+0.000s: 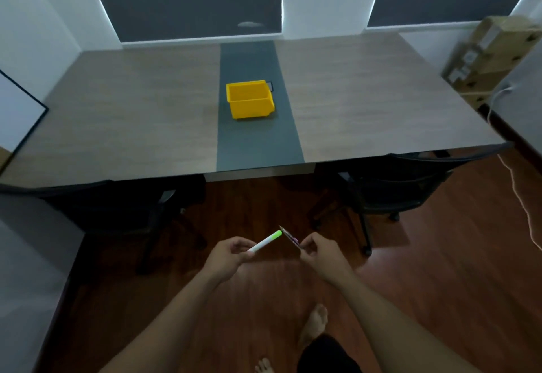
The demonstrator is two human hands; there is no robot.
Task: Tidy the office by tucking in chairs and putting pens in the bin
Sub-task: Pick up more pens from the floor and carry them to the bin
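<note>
Just above the wooden floor [440, 284], in front of the surface [117, 102], the person holds both hands out side by side. The fingers [239, 248] of the left hand [228, 255] are closed round the lower end of a white pen [265, 241] with a green tip, which slants up and away to the right. The fingers [308, 245] of the right hand [321, 251] are pinched on a darker, thinner pen [290, 239] with some purple on it, slanting up to the left. The two tips nearly meet between the hands; I cannot tell if they touch.

Well beyond the fingers, on the grey strip [258, 143] running down the middle of the surface, stands a yellow bin [250, 99], open at the top. What shows of its inside is bare yellow. A small dark thing [270, 85] lies just behind its far right corner; too small to make out.

Beyond the left fingers a black chair [117, 208] sits pushed under the near edge, and beyond the right fingers another black chair [396, 185] is likewise tucked in. Far off to the right, cardboard boxes [487, 58] are stacked by the wall; they carry dark printing and white labels, but none of it can be read. A white cable [516, 185] trails down near them.
</note>
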